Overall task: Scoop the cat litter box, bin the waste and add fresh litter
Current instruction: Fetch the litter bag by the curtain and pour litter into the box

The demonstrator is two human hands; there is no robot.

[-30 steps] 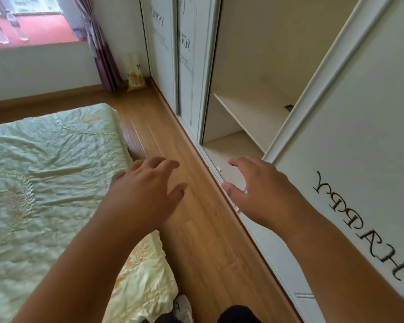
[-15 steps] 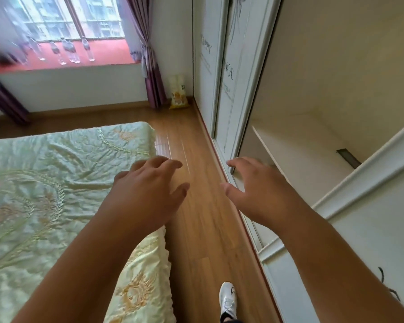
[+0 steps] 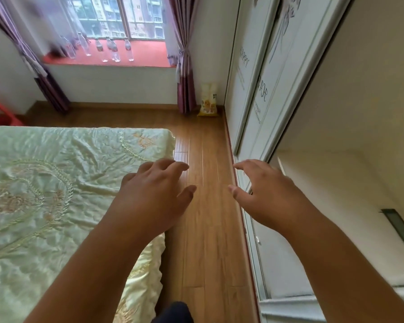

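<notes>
The floor (image 3: 208, 229) is wood plank with a smooth, lightly glossy finish, and the bed cover (image 3: 44, 194) is shiny satin-like cloth, wrinkled and stitched with raised embroidery. The wardrobe doors (image 3: 254, 89) look smooth, painted and matt, with a matt pale shelf (image 3: 331, 194) inside, while the curtains (image 3: 184, 54) are soft purple fabric. The bottles (image 3: 113, 51) on the sill look like clear plastic, and the yellow bag (image 3: 208, 101) seems glossy plastic.

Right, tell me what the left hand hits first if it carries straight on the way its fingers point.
Probably nothing near: the left hand points along bare wood floor, with the yellow bag far ahead. Depth is unclear.
</notes>
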